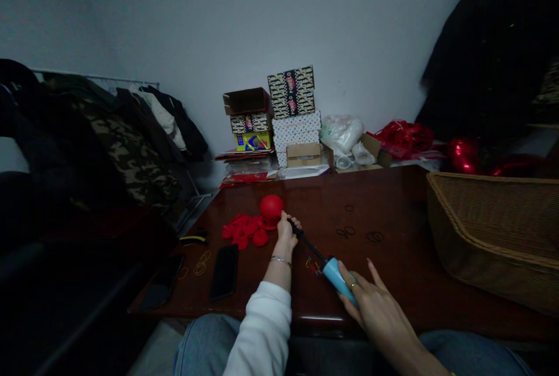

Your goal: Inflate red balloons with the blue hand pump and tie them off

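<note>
My left hand (288, 229) is closed round the black nozzle end of a hand pump, where a small round red balloon (271, 207) is held, partly inflated. The pump's light blue barrel (339, 280) points down to the right, joined to the nozzle by a black rod. Against that barrel lies my right hand (371, 300), thumb and fingers round it, one finger raised. Left of the balloon is a pile of limp red balloons (244, 229) on the dark wooden table (314, 192).
A wicker basket (493, 236) stands at the right. Black rings (374, 237) lie right of centre. Two dark phones, one here (224, 272), yellow rubber bands (201, 263) and a yellow-black tool (193, 240) are at left. Stacked boxes (297, 131) stand behind.
</note>
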Demonstrator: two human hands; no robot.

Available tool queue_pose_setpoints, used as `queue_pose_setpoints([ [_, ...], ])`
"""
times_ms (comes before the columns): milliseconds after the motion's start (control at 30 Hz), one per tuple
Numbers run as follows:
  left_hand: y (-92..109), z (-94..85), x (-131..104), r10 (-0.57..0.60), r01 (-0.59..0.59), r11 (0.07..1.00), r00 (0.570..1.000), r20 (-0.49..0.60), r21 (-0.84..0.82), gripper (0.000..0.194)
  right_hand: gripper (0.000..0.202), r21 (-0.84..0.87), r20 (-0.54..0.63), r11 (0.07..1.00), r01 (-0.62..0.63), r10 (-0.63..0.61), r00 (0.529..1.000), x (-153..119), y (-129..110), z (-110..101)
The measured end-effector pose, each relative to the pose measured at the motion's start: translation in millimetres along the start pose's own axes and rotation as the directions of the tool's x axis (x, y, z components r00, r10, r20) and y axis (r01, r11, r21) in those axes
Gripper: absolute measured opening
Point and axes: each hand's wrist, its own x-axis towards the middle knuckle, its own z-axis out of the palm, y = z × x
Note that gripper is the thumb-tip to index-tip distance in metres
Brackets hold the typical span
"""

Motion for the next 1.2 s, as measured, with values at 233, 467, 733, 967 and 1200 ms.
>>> queue_pose_setpoints([
  [233, -6, 6.8, -7, -0.022, 0.022, 1.000, 1.000, 0.014, 0.009, 0.038, 0.048, -0.019, 0.072, 0.999, -0.047, 0.049, 0.996, 36, -12, -4],
  [467, -19, 8.4, -11, -0.047, 0.046, 0.999, 0.998, 0.044, 0.023, 0.036, 0.048, -0.078, 0.107, 0.995, -0.055, 0.063, 0.992, 71, -16, 7],
  [733, -12, 6.2, -10, -0.037, 0.036, 0.999, 0.998, 0.057, 0.014, 0.037, 0.049, -0.031, 0.086, 0.999, -0.041, 0.043, 0.995, 68, -19, 11],
  [967, 0, 2.7, -1, -0.024, 0.024, 1.000, 0.999, 0.040, 0.000, 0.039, 0.052, 0.026, 0.066, 0.999, -0.029, 0.027, 0.997, 33, -8, 2],
  [1200, 6, -2.3, 3, -0.019, 0.019, 1.000, 1.000, 0.018, 0.009, 0.038, 0.055, 0.075, 0.076, 0.997, -0.009, 0.003, 0.997, 0, 5, 5],
])
